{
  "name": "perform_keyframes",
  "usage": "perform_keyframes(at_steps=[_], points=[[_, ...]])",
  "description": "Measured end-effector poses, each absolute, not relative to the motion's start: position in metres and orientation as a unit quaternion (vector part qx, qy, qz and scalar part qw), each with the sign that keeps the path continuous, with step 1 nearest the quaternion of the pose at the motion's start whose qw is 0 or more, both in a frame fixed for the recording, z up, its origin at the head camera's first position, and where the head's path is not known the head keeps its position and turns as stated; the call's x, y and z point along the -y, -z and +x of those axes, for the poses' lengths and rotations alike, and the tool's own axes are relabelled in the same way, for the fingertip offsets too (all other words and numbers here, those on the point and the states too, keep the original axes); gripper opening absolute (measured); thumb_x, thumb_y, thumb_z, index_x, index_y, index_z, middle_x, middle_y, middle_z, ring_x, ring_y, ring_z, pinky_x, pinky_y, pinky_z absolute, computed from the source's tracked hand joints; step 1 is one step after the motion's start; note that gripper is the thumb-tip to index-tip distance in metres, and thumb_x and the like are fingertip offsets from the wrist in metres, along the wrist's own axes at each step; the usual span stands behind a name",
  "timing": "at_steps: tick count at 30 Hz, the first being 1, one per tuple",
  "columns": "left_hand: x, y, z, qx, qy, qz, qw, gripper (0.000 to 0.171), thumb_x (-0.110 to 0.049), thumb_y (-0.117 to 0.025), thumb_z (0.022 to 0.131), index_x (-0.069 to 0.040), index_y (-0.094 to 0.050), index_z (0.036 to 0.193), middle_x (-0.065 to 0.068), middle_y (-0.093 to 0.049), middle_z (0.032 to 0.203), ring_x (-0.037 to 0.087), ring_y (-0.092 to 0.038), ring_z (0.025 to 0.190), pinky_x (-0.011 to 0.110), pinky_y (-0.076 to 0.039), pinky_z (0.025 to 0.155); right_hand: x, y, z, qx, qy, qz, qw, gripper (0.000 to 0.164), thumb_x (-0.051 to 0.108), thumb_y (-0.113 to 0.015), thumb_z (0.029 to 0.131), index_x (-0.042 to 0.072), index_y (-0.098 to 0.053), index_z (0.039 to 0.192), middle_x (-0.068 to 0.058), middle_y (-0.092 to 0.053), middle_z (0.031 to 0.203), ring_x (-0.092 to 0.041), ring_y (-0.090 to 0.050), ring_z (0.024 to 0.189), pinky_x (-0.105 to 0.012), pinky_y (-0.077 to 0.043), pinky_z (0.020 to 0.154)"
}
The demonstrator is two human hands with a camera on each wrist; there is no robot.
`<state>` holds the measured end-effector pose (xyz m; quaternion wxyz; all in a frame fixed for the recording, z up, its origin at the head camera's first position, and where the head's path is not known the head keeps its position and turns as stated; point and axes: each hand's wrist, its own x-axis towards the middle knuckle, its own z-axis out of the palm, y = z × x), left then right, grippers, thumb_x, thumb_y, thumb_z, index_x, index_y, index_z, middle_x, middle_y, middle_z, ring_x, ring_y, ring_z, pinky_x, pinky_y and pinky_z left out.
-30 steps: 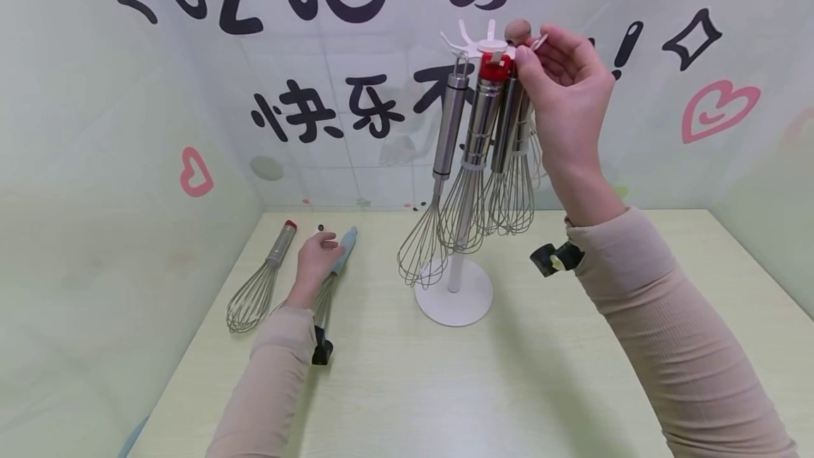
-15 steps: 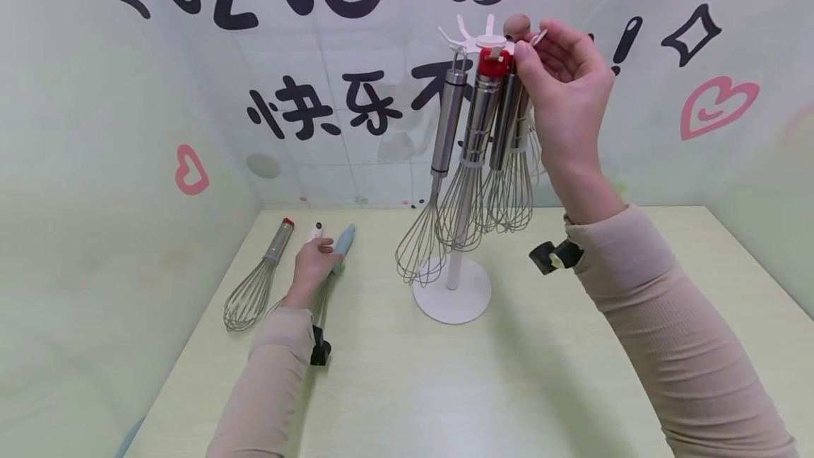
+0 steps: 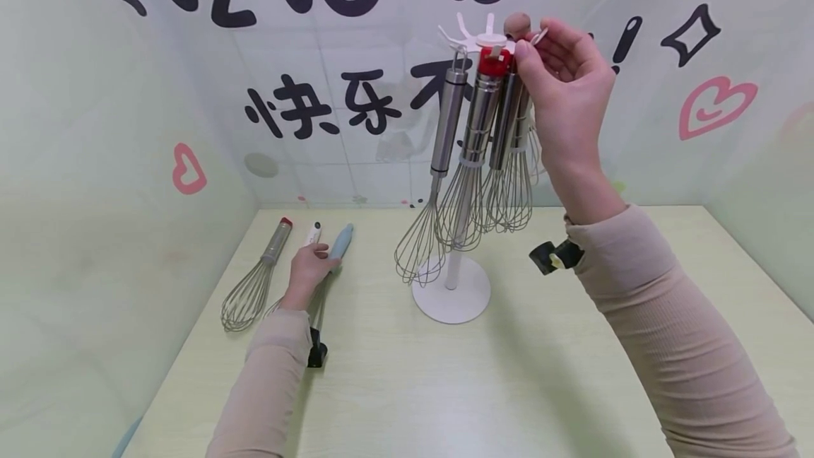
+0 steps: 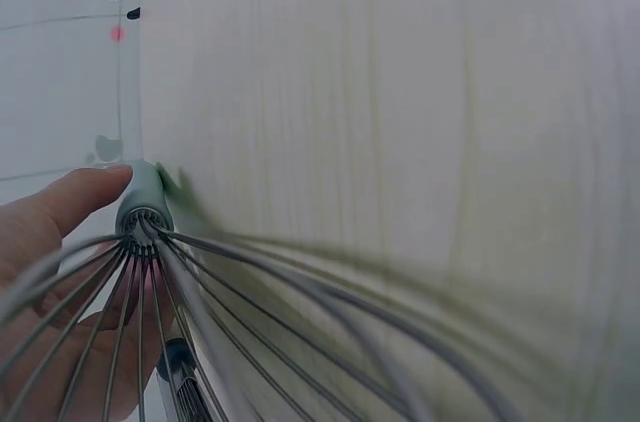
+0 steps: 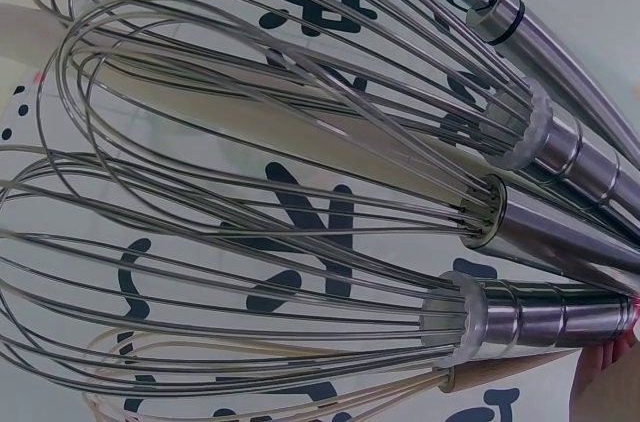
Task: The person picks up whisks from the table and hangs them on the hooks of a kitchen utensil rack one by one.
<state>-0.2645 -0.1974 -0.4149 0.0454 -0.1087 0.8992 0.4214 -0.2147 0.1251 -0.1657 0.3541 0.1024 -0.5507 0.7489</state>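
In the head view my left hand [image 3: 309, 271] lies at the blue-handled whisk [image 3: 341, 240] on the table, its thumb across the handle. The left wrist view shows the thumb on that blue handle [image 4: 147, 187] and the fingers beside it. My right hand [image 3: 569, 83] is raised at the top of the white rack [image 3: 451, 299], pinching around the upper end of a wooden-handled whisk [image 5: 490, 372] beside a hook. The exact contact is partly hidden. Several steel whisks [image 3: 449, 122] hang on the rack, one with a red end [image 3: 493, 62].
Left of my left hand lies a red-tipped whisk [image 3: 261, 278]. A white-handled whisk [image 3: 314, 234] lies between it and the blue one, partly covered by my hand. A printed curtain [image 3: 356, 140] stands behind the table [image 3: 394, 387].
My left hand has shifted slightly toward me along the blue handle, uncovering more of the white handle. The whisks have not visibly moved, and the right hand stays at the rack.
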Motion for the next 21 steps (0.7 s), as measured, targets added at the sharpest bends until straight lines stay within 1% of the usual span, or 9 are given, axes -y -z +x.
perform_keyframes(at_steps=[21], points=[[0.1958,0.4157,-0.2606,-0.908,-0.405,-0.092,0.047,0.047,-0.008,-0.062,0.087,0.011,-0.050,0.130,0.031,-0.055,0.128,0.041,-0.056,0.117,0.045,-0.051,0.100,-0.1260,0.1656,-0.2149,0.553,-0.748,0.104,0.353,0.030,0.002,-0.071,0.081,0.000,-0.064,0.110,-0.003,-0.061,0.097,-0.015,-0.057,0.093,-0.022,-0.050,0.090]])
